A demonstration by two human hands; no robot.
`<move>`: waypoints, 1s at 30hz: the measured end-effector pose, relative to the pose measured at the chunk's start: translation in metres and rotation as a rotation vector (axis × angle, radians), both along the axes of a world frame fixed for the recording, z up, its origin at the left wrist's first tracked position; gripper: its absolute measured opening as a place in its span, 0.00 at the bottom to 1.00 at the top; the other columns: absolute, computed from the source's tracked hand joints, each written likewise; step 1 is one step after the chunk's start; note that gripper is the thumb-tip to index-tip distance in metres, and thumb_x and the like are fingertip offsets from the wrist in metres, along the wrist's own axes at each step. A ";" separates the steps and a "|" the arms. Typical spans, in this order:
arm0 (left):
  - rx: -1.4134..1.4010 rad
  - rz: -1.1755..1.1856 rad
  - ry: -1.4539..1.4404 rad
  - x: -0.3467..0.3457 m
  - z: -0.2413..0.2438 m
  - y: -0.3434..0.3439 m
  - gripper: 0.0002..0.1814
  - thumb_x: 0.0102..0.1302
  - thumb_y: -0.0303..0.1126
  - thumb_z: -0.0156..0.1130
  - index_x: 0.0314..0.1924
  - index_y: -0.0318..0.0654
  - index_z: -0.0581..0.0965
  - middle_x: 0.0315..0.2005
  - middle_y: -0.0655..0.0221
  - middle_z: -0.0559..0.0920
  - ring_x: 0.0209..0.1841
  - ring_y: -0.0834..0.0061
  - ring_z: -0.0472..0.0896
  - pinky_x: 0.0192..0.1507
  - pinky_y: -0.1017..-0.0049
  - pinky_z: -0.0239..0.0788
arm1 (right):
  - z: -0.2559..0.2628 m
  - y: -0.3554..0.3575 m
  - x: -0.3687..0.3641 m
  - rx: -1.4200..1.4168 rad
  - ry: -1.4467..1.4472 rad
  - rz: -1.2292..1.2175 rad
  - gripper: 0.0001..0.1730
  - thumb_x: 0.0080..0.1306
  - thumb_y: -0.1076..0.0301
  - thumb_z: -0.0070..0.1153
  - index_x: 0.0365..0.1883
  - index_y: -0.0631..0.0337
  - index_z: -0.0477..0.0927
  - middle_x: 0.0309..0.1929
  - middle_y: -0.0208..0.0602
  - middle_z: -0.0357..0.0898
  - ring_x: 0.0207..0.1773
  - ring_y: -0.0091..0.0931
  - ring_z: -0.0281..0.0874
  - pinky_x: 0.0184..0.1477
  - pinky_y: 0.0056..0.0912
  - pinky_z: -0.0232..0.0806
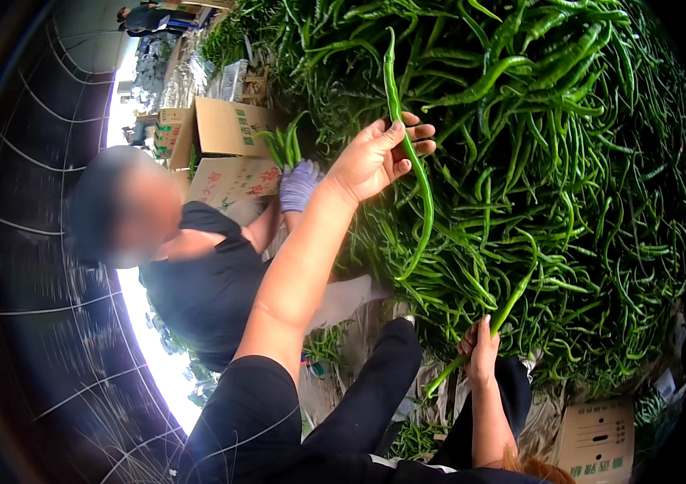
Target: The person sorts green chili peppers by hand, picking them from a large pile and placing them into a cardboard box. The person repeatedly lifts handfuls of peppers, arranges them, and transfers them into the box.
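My left hand (pixel 379 154), raised over the pile, pinches a long, wavy green chili pepper (pixel 424 193) between thumb and fingers. The pepper extends beyond the hand at both ends. Lower and to the right, near my knees, my right hand (pixel 479 348) is closed around a long green chili pepper (pixel 512 299). A green length also sticks out below that hand; whether it is the same pepper I cannot tell. In front of me lies a large heap of green chili peppers (pixel 560 242).
At the left a co-worker (pixel 210 290) in dark clothes holds several peppers in a purple-gloved hand (pixel 299 184), beside open cardboard boxes (pixel 237 127). Another cardboard box (pixel 597 435) is at lower right. Loose peppers (pixel 412 438) lie by my legs. A further person (pixel 149 18) is in the background.
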State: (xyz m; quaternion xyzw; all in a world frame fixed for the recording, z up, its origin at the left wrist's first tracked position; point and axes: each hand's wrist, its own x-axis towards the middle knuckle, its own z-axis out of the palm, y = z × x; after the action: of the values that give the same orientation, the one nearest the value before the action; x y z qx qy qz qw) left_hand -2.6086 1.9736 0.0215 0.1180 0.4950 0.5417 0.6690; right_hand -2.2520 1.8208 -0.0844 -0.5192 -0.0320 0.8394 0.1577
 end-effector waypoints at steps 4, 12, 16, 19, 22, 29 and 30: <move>-0.053 0.134 0.066 0.012 -0.007 0.001 0.09 0.69 0.33 0.59 0.47 0.40 0.78 0.46 0.63 0.82 0.49 0.67 0.82 0.37 0.80 0.83 | 0.002 0.003 0.004 0.020 -0.018 -0.014 0.22 0.74 0.49 0.45 0.25 0.52 0.64 0.17 0.22 0.56 0.16 0.18 0.52 0.20 0.24 0.51; -0.109 0.178 0.333 0.026 -0.005 0.007 0.10 0.63 0.34 0.67 0.41 0.39 0.79 0.38 0.65 0.84 0.42 0.71 0.84 0.31 0.84 0.80 | -0.003 0.004 0.008 0.062 -0.080 -0.018 0.22 0.75 0.49 0.45 0.24 0.52 0.64 0.16 0.21 0.56 0.15 0.18 0.52 0.19 0.23 0.50; -0.173 0.072 0.697 0.038 0.001 0.000 0.08 0.61 0.29 0.68 0.37 0.35 0.78 0.28 0.62 0.85 0.28 0.75 0.84 0.26 0.82 0.76 | -0.011 -0.001 0.019 0.080 -0.076 -0.009 0.21 0.74 0.50 0.46 0.25 0.53 0.63 0.17 0.23 0.58 0.15 0.19 0.53 0.20 0.23 0.51; -0.085 -0.108 0.959 0.072 0.002 0.000 0.18 0.54 0.39 0.76 0.29 0.38 0.75 0.20 0.69 0.80 0.22 0.79 0.78 0.25 0.78 0.71 | -0.023 0.008 0.024 0.295 -0.133 -0.073 0.20 0.73 0.53 0.49 0.25 0.54 0.64 0.17 0.23 0.58 0.15 0.17 0.53 0.18 0.22 0.49; -0.035 -0.496 1.222 0.129 -0.008 -0.034 0.21 0.52 0.48 0.75 0.33 0.42 0.76 0.18 0.71 0.78 0.21 0.78 0.78 0.26 0.75 0.71 | -0.016 0.016 0.021 0.357 -0.116 -0.117 0.21 0.73 0.51 0.49 0.45 0.64 0.74 0.23 0.26 0.69 0.17 0.15 0.54 0.20 0.19 0.51; 0.114 -1.035 1.510 0.242 -0.069 -0.153 0.21 0.66 0.41 0.56 0.54 0.38 0.66 0.30 0.64 0.82 0.27 0.66 0.83 0.24 0.68 0.72 | -0.019 0.013 0.015 0.424 -0.110 -0.163 0.10 0.71 0.64 0.54 0.42 0.62 0.79 0.30 0.22 0.75 0.23 0.10 0.60 0.23 0.13 0.50; -0.001 -0.985 1.380 0.245 -0.058 -0.148 0.20 0.68 0.41 0.54 0.54 0.39 0.64 0.32 0.61 0.82 0.28 0.60 0.82 0.26 0.64 0.73 | -0.027 0.011 0.021 0.445 -0.138 -0.162 0.10 0.71 0.64 0.54 0.43 0.63 0.77 0.31 0.23 0.76 0.23 0.11 0.60 0.23 0.14 0.51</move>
State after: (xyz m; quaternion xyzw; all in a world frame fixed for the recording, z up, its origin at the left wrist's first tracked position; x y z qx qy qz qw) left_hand -2.3639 1.8260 -0.0364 0.6240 0.6848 -0.0053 0.3764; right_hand -2.2308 1.8317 -0.1118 -0.5287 -0.1851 0.7586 0.3326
